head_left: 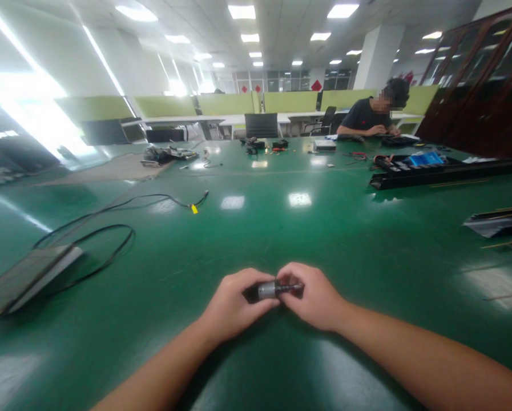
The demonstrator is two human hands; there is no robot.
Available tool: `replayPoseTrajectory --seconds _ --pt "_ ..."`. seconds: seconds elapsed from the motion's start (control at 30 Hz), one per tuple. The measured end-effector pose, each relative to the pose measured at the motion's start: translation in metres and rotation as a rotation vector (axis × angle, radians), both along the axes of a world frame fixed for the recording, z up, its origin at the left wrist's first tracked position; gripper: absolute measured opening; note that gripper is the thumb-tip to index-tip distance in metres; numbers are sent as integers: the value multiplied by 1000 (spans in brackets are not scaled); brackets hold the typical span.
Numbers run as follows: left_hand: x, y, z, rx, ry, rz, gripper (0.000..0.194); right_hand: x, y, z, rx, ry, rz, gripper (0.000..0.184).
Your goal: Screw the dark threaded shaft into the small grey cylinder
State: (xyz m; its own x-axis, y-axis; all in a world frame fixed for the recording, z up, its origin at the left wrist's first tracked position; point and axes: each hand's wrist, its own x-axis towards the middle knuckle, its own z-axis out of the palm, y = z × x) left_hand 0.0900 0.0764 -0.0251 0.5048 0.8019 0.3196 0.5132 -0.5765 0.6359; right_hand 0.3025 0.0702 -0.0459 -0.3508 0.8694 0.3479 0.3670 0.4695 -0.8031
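Note:
Just above the green table point(256, 240), both my hands meet at one small part, a silver metal cylinder point(267, 290) with a dark, narrower end. My left hand point(234, 299) curls round the cylinder from the left, its fingers above and thumb below. At the other side, my right hand point(313, 294) is closed on the dark end, with the thumb and fingertips pressed round it. The part lies roughly level, pointing left to right. My fingers hide some of it, and its exact kind cannot be made out.
A tablet-like panel point(28, 277) lies at left beside a looped black cable point(127, 228) with a yellow tag point(194, 209). Black rails point(444, 173) stand at right. Electronics point(168, 154) and a small box point(324, 145) sit farther back. A co-worker point(362, 117) sits across the table.

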Motion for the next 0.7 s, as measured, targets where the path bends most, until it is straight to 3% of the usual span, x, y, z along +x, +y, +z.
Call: replayPoseTrajectory --seconds 0.7 --pt "0 -1 0 30 18 24 27 3 0 5 12 -24 65 12"
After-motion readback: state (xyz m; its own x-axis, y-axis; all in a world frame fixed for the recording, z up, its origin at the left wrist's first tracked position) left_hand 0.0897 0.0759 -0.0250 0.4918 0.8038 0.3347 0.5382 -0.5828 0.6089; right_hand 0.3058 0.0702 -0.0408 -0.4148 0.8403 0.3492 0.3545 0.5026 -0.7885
